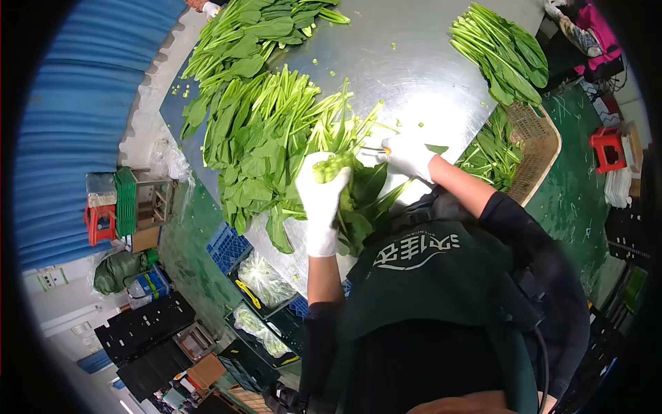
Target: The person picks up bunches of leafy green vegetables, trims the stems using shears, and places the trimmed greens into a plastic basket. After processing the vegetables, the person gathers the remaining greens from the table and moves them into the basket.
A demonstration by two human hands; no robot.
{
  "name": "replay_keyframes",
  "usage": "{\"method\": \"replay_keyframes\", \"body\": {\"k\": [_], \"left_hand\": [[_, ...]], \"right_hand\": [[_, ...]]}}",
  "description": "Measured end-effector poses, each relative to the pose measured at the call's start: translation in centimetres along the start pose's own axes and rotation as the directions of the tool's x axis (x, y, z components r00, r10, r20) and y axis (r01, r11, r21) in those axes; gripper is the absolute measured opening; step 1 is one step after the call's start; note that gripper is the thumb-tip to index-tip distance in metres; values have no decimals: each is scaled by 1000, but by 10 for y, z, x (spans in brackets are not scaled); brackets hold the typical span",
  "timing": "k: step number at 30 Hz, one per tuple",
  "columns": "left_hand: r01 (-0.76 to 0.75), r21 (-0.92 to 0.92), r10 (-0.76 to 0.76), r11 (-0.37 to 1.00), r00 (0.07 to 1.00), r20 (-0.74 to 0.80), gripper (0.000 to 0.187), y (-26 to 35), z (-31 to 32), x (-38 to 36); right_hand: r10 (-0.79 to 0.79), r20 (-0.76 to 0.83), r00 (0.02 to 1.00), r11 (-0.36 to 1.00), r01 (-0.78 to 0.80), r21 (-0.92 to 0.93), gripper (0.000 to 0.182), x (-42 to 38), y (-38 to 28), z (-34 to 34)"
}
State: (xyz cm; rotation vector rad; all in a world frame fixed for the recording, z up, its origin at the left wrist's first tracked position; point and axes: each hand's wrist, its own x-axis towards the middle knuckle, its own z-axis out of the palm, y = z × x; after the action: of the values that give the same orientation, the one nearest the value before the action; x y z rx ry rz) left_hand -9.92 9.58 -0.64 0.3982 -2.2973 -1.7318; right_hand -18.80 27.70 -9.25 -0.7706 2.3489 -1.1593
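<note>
My left hand (318, 200), in a white glove, is closed around a bunch of leafy greens (332, 168). The pale stem ends of that bunch face up and its leaves hang down toward my apron. To the right, my white-gloved right hand (411, 159) is closed on a thin metal tool (373, 150) with a bit of orange at its grip; whether it is a knife or scissors I cannot make out. A large heap of leafy greens (255, 138) lies on the metal table (386, 76), just left of my left hand.
Another pile of greens (503, 55) lies at the table's far right. Beside the table stands a tan plastic basket (541, 155) holding greens. Crates with bagged vegetables (265, 283) are at lower left. Red stools (607, 150) stand on the floor. Other people's hands (209, 9) show at the far edge.
</note>
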Motion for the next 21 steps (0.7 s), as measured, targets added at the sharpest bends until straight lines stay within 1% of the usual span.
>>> {"method": "replay_keyframes", "body": {"k": [1,2,3,4,5,6,7,8,9,10,11,12,13,14,15,17,18,19,21], "left_hand": [[-38,32,39,999,998,-45,31,9,-13,-1],[60,-88,-67,994,994,-83,32,25,-28,-3],[16,-170,-48,985,982,-185,32,27,-46,-4],[-22,-212,-37,977,963,-268,30,36,-64,-7],[-107,-351,-20,930,940,-341,33,32,-85,-8],[-202,-428,40,881,933,-357,37,18,-111,-8],[-306,-551,42,776,898,-439,40,-7,-141,-8],[-372,-616,82,694,891,-446,41,-14,-160,-11],[-430,-674,123,601,883,-453,43,-16,-174,-16],[-501,-565,34,655,767,-641,46,-15,-179,-20],[-566,-645,204,514,811,-549,40,-24,-195,-19],[-559,-691,323,458,829,-456,39,-22,-202,-17],[-536,-741,437,405,825,-357,39,-20,-206,-15],[-544,-795,354,269,824,-443,32,-22,-201,-19],[-541,-796,352,271,825,-442,32,-25,-203,-18],[-477,-853,328,214,857,-397,29,-33,-204,-18],[-495,-849,317,183,847,-426,28,-33,-198,-16],[-470,-860,326,201,859,-394,30,-35,-197,-13],[-446,-874,239,190,885,-400,30,-31,-181,-10]], "right_hand": [[52,-54,997,987,-60,-151,13,-3,16,0],[94,-110,989,948,-123,-295,14,-7,32,-2],[91,-97,991,950,-116,-292,14,-11,36,-7],[177,-95,980,970,-190,-150,15,-16,36,-12],[258,-80,963,966,-260,-6,16,-20,34,-15],[242,-64,968,970,-242,4,16,-22,33,-18],[255,-86,963,964,-260,-47,17,-23,31,-20],[267,-112,957,956,-278,-96,18,-22,31,-19],[248,-102,963,963,-256,-84,18,-21,32,-17],[258,-89,962,957,-267,-117,20,-19,34,-14],[271,-76,960,948,-280,-151,25,-19,35,-11],[181,-182,967,973,-202,-110,21,-20,33,-5],[176,-177,968,975,-196,-103,21,-18,33,-2],[163,-162,973,975,-184,-123,22,-16,34,-1],[154,-149,977,974,-176,-145,23,-15,35,-3],[170,-123,978,975,-185,-121,24,-15,36,-5],[180,-97,979,977,-189,-99,25,-15,35,-8],[187,-74,980,978,-193,-78,27,-15,34,-10],[179,-96,979,980,-186,-67,27,-16,23,-18]]}}
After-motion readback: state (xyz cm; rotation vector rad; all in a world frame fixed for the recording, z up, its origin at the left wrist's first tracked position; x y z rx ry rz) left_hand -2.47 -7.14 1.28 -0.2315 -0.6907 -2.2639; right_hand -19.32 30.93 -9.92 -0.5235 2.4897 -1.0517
